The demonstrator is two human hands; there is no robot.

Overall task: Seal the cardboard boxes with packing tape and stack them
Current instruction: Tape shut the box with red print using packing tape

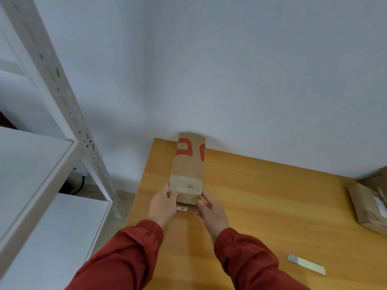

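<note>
Cardboard box [188,170] looks light and stiff, so my left hand [164,206] and right hand [211,214] grip its near corners, fingers [172,194] curled round it, on the counter [261,195].

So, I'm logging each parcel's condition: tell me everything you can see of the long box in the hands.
The long box is narrow brown cardboard, with large red print at its far end and a paler taped band across its near end. It lies lengthwise on the wooden table, far end by the wall. The left hand and right hand grip its near corners.
</note>
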